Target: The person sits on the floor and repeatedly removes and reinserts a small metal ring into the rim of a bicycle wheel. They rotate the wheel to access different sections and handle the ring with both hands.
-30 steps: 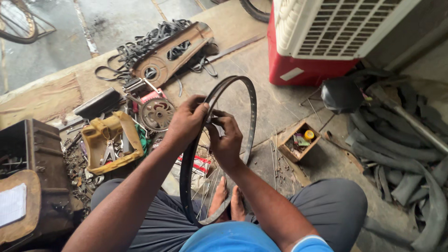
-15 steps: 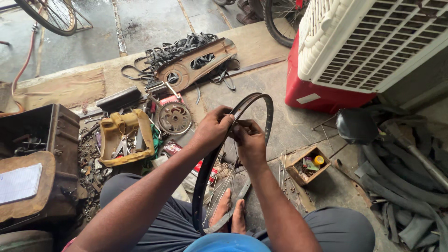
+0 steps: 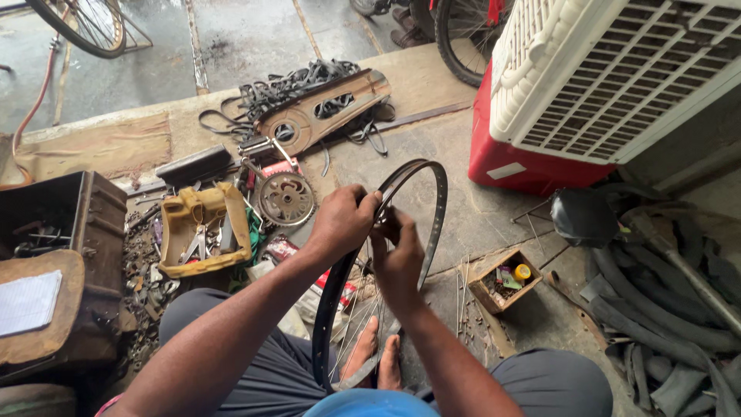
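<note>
Change: the view has swung left and up since a second ago; the bicycle rim (image 3: 401,232) now sits mid-frame, the hands have stayed at its upper left arc, and the air cooler (image 3: 617,69) fills more of the upper right.
Floor: bare grey concrete (image 3: 255,31), stained, with a raised slab where the person sits; both bare feet (image 3: 374,357) rest inside the rim's lower arc.
Room: bicycle wheels stand at the top left (image 3: 85,27) and top centre (image 3: 463,38); old rubber tyres (image 3: 664,309) are heaped at the right.
Rim: upright, held edge-on between the knees, loose spokes (image 3: 363,309) hanging within.
Left hand (image 3: 343,220): fingers closed over the rim's upper edge.
Right hand (image 3: 397,259): fingers pinched just beside the rim, on something too small to tell.
Yellow tray (image 3: 197,232): holds metal hand tools.
Small wooden box (image 3: 505,279): near the rim's right side, holding small parts and a yellow round piece.
Dark metal chest (image 3: 73,224): open, far left, contents unclear.
Nearby: sprocket disc (image 3: 285,199); chain guard (image 3: 324,108) over tangled rubber strips.
</note>
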Tool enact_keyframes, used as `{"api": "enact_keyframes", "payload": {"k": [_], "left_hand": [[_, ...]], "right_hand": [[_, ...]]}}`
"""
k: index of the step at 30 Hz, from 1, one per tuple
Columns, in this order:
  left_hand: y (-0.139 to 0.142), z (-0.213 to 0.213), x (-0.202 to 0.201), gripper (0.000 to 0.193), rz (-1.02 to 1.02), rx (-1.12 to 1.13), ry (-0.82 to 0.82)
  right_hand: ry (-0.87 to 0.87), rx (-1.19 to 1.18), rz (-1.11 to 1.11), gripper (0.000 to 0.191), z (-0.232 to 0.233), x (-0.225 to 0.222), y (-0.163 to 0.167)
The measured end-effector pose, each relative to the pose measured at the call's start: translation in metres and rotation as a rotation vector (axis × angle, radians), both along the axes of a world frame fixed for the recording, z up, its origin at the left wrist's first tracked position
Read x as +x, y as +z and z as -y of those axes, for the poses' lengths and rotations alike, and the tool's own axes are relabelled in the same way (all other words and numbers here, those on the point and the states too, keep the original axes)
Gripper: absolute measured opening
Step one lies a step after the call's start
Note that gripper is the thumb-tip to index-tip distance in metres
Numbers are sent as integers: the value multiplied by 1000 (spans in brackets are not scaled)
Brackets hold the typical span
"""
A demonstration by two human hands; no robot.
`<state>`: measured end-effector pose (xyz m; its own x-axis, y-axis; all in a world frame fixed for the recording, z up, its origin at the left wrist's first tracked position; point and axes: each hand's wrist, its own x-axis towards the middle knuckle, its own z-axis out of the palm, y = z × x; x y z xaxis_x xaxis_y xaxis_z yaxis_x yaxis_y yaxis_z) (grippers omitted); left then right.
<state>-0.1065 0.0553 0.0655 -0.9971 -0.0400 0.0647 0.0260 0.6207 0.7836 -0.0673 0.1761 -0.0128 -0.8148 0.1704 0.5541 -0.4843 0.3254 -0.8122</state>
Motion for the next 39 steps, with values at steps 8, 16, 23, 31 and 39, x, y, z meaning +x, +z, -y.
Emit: {"api": "enact_keyframes", "payload": {"k": [8,16,23,31,39], "left_hand": [[-10,-9,2,37,-124,-24,-16],[-21,-9,-1,37,-19,249,-161],[-13,-10,2,34,-135,231,-169],[6,-12,9,37,174,449,-136],[-9,-7,10,36,2,336,-164]], "right_hand": [[-126,285,-103,27,-6,-10,-6],[830,-829,399,37,-35,-34,-36],[748,-873,610,16,-47,-48,-19],[300,-207,168,24,-31,-5,10],[116,290,141,18,-38,-15,27]]}}
